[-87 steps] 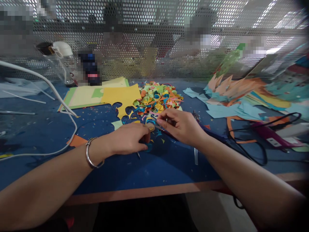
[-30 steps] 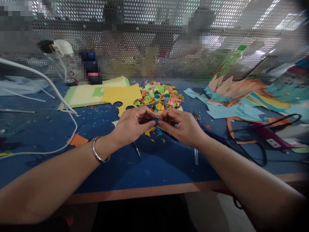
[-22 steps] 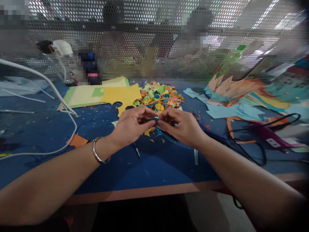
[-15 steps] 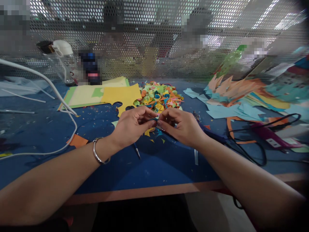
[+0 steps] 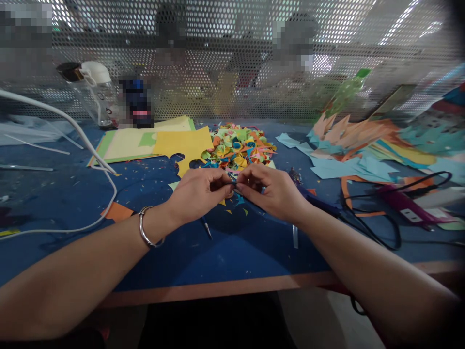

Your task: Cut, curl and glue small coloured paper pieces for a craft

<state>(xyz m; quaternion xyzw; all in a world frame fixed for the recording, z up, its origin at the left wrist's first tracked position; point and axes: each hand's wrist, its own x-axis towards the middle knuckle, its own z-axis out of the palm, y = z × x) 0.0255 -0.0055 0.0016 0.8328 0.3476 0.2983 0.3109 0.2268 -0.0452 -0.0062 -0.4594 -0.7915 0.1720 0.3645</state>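
Observation:
My left hand (image 5: 198, 194) and my right hand (image 5: 271, 190) meet fingertip to fingertip above the blue table (image 5: 232, 252). Both pinch a small dark paper piece (image 5: 232, 184) between thumbs and forefingers. A silver bangle (image 5: 145, 228) circles my left wrist. Just beyond the hands lies a heap of curled coloured paper bits (image 5: 238, 148). A thin dark tool (image 5: 206, 227) lies on the table under my left hand. Small paper scraps are scattered below the hands.
Yellow and green paper sheets (image 5: 156, 140) lie at the back left, beside a clear bottle (image 5: 96, 94). A white cable (image 5: 72, 145) curves across the left. Cut blue and orange paper (image 5: 359, 145) piles at the right, with a black cord (image 5: 374, 218) and a purple tool (image 5: 410, 206). A perforated metal screen (image 5: 232, 58) closes the back.
Both hands have lifted off the table and come together, pinching the small piece. Over the last second they have hardly moved; my left fingers curl slightly tighter.

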